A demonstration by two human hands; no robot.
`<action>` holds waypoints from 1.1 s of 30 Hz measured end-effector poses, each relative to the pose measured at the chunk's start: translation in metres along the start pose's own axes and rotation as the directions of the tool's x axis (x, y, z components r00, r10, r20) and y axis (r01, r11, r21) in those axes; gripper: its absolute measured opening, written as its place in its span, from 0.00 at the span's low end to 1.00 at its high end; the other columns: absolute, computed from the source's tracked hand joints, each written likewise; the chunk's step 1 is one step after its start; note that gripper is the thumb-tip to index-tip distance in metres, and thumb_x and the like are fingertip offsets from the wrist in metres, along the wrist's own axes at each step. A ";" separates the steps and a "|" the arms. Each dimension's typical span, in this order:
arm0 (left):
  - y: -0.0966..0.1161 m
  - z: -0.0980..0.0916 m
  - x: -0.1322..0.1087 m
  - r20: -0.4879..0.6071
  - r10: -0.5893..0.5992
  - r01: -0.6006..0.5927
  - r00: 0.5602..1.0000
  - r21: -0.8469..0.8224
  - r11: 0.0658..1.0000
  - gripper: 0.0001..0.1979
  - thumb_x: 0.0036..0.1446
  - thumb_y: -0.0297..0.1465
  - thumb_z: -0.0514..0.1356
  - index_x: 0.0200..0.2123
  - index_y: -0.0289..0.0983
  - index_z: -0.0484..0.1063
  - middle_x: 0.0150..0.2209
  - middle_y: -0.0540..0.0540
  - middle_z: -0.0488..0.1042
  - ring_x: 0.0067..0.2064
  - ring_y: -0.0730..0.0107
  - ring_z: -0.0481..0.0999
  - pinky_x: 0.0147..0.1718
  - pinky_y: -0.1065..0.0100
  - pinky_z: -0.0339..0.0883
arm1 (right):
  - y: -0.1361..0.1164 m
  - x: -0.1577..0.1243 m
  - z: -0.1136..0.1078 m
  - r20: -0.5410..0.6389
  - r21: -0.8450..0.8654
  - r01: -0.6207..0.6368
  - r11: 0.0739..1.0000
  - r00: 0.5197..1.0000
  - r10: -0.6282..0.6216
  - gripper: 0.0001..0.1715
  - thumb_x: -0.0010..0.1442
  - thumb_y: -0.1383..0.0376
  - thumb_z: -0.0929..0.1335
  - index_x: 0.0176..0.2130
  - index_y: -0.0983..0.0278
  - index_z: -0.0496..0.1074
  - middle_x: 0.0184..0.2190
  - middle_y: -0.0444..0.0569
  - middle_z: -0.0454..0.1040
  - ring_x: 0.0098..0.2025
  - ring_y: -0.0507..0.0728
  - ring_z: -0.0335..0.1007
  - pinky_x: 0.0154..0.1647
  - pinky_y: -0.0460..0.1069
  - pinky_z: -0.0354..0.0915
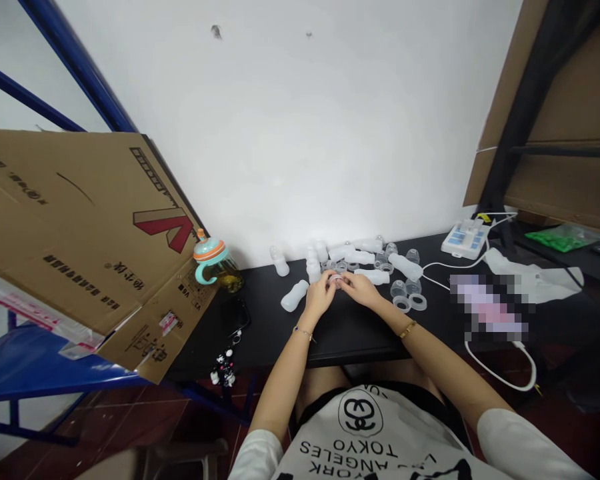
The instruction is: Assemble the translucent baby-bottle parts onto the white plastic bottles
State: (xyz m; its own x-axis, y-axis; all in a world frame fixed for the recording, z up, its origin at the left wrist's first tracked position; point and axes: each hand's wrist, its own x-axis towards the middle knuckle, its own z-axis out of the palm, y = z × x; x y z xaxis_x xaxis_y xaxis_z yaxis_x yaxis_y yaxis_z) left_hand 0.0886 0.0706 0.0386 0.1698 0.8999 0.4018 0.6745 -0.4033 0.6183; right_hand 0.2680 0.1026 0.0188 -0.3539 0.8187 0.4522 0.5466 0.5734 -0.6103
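Head view, centre: a clear part [337,279] is being pinched and apparently worked by left hand [321,294] and right hand [359,288]; steady alignment is seemingly being called for next.

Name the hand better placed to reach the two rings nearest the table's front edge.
Probably the right hand: the rings lie out on its side, and the left hand would have to cross the right forearm. Both hands meet at a small piece, so the right may need to let go.
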 end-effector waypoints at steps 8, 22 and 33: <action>0.000 0.002 0.001 0.011 0.001 -0.001 1.000 0.047 0.999 0.12 0.67 0.33 0.53 0.50 0.43 0.72 0.26 0.51 0.75 0.26 0.67 0.74 0.30 0.71 0.61 | -0.006 -0.001 0.002 -0.038 -0.082 -0.051 0.995 0.998 0.048 0.14 0.66 0.60 0.66 0.31 0.62 0.75 0.24 0.46 0.77 0.26 0.55 0.70 0.28 0.46 0.55; -0.001 0.001 0.001 -0.015 0.018 -0.018 1.000 -0.008 1.000 0.21 0.63 0.33 0.56 0.59 0.41 0.69 0.28 0.52 0.76 0.27 0.68 0.74 0.30 0.70 0.62 | 0.000 0.000 0.001 -0.053 0.044 -0.002 0.999 0.999 0.004 0.13 0.64 0.57 0.66 0.36 0.61 0.76 0.26 0.44 0.76 0.26 0.54 0.68 0.29 0.46 0.56; -0.002 0.002 0.002 -0.009 0.014 -0.014 1.000 -0.085 0.996 0.27 0.58 0.28 0.58 0.61 0.42 0.65 0.32 0.52 0.79 0.28 0.69 0.74 0.33 0.69 0.65 | -0.006 -0.001 -0.002 -0.052 -0.032 -0.041 0.999 0.998 0.039 0.05 0.59 0.64 0.67 0.32 0.62 0.73 0.24 0.43 0.74 0.26 0.53 0.67 0.29 0.46 0.55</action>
State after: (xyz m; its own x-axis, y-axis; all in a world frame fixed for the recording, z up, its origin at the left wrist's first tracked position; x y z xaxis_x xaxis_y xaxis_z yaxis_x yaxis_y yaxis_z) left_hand 0.0886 0.0732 0.0367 0.1724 0.8927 0.4164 0.6083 -0.4290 0.6677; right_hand 0.2667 0.0987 0.0235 -0.2924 0.8380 0.4607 0.5843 0.5380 -0.6076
